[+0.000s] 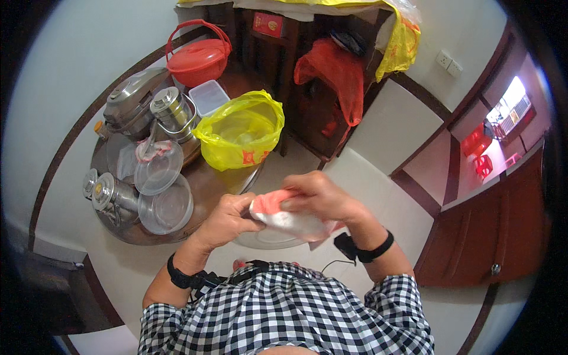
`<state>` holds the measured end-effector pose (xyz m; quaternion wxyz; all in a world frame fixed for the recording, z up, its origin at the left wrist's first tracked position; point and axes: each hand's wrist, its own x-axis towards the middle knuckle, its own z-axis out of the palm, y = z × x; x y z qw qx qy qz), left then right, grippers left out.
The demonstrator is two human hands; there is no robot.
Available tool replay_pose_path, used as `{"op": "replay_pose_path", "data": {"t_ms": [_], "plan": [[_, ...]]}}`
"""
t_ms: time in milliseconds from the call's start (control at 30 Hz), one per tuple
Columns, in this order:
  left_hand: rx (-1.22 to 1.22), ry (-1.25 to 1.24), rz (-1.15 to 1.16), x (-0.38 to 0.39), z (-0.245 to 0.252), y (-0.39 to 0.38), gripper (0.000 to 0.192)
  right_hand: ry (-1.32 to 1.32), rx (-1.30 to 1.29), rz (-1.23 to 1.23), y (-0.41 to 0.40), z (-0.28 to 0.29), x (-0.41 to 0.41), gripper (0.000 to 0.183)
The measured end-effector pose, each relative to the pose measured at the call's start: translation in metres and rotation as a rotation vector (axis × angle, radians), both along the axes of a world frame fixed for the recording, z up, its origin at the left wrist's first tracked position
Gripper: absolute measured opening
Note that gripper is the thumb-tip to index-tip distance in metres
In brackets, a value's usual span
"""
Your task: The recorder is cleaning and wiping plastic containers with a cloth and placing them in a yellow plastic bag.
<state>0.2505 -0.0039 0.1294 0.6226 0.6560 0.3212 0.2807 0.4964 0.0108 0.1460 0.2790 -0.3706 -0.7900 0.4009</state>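
A pink-and-white cloth (276,216) is bunched between my hands in front of my body. My left hand (230,220) pinches its left end between thumb and fingers. From above, my right hand (320,197) presses and grips the cloth, blurred by motion. Below the cloth shows the curved edge of a clear round piece (270,242); I cannot tell whether a hand also holds it. To the left, on a round wooden table (206,197), stand a clear round plastic tub (166,211) and another clear round container (159,175) with a pink-edged cloth (153,150) on it.
The table also bears a yellow plastic bag (233,148), a steel food carrier (171,108), a steel canister (117,199), an electric cooker (133,104), a clear box (208,98) and a red lidded basket (198,62). A red bag (330,66) hangs at a dark cabinet. A wooden door (479,230) stands right.
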Motion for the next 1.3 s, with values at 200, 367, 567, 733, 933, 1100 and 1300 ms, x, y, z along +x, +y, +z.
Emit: {"op": "replay_pose_path", "data": {"t_ms": [200, 367, 567, 733, 933, 1100, 1300], "plan": [[0.258, 0.082, 0.211, 0.019, 0.019, -0.002, 0.018, 0.12, -0.202, -0.049, 0.012, 0.012, -0.003, 0.021], [0.18, 0.101, 0.266, -0.019, -0.001, -0.003, 0.018, 0.595, -0.751, -0.267, -0.01, -0.049, 0.038, 0.014], [0.136, 0.352, 0.244, -0.016, -0.012, 0.012, 0.022, 0.521, -0.621, -0.294, -0.006, -0.051, 0.03, 0.014], [0.109, 0.168, 0.182, 0.022, 0.018, 0.018, 0.024, 0.085, -0.184, -0.178, 0.009, 0.002, -0.001, 0.022], [-0.045, 0.033, 0.497, -0.004, 0.004, 0.016, 0.021, 0.876, -0.84, -0.356, -0.013, -0.063, 0.047, 0.027], [-0.166, 0.036, 0.26, -0.014, -0.009, 0.028, 0.022, 1.045, -0.729, -0.491, -0.015, -0.114, 0.048, 0.035], [-0.519, -0.31, -0.208, 0.035, 0.024, 0.026, 0.07, 0.504, -0.225, -0.559, 0.035, -0.01, 0.057, 0.021]]}}
